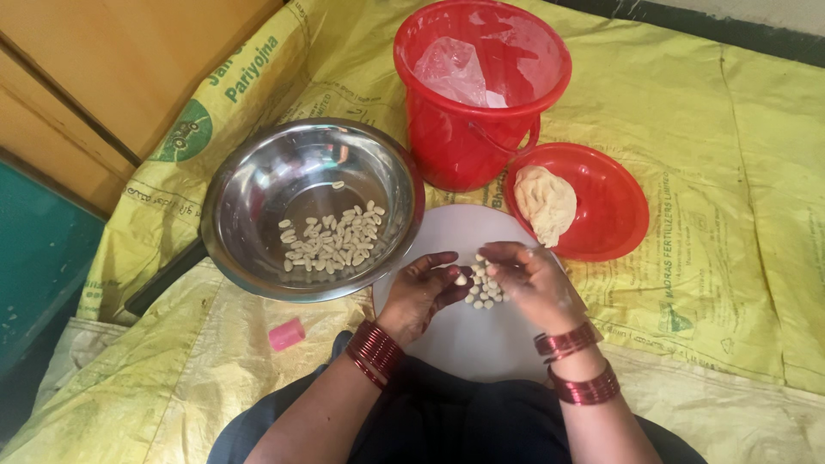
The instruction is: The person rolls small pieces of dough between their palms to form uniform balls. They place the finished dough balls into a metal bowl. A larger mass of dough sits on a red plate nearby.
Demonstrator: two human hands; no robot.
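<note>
My left hand (423, 292) and my right hand (531, 282) meet over a round white board (464, 344) on my lap. Between the fingertips of both hands is one small pale dough piece (461, 279). Several more small dough pieces (485, 288) lie on the board under my right fingers. Left of the board, a steel bowl (249, 206) holds several shaped pale dough bits (331, 241). A lump of dough (545, 202) rests in a red lid (614, 206) to the right. Red bangles ring both wrists.
A red bucket (468, 142) with a clear plastic bag inside stands behind the board. A small pink object (286, 333) lies near my left knee. Yellow woven sacks (730, 215) cover the floor. Wooden furniture (112, 69) is at the upper left.
</note>
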